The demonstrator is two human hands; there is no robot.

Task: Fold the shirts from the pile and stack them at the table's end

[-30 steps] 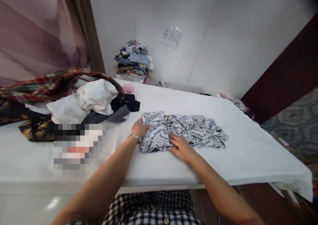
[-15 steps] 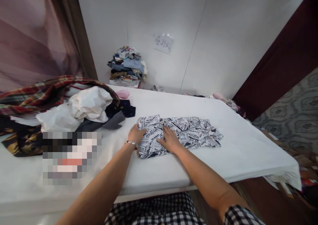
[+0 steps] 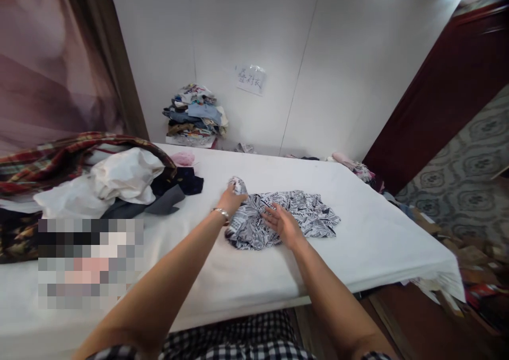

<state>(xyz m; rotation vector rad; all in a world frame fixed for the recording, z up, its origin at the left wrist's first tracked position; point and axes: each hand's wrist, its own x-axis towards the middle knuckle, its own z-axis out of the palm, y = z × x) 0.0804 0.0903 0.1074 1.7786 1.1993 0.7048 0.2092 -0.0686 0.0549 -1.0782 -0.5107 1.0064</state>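
A black-and-white garment with newspaper print [image 3: 314, 217], probably a shirt, lies on the white-covered table [image 3: 246, 280] in front of me. My left hand [image 3: 233, 198], with a bracelet at the wrist, grips its left end and holds that edge raised off the table. The cloth under this hand is bunched and curving upward. My right hand [image 3: 282, 225] hovers over or lightly touches the garment's middle, its fingers apart and holding nothing. Whether those fingertips press on the cloth I cannot tell.
Left on the table lies a heap of clothes: a plaid garment [image 3: 79, 150], a white one [image 3: 123, 177] and a dark grey one [image 3: 167, 201]. A blurred patch [image 3: 90, 264] hides the area before it. Behind stands a clothes stack [image 3: 194, 111]; a paper sign [image 3: 251, 80] hangs above.
My left hand has lifted the garment's left end, which lay flat before, and moved it up and inward. My right hand has come off its flat press. The view has shifted slightly.
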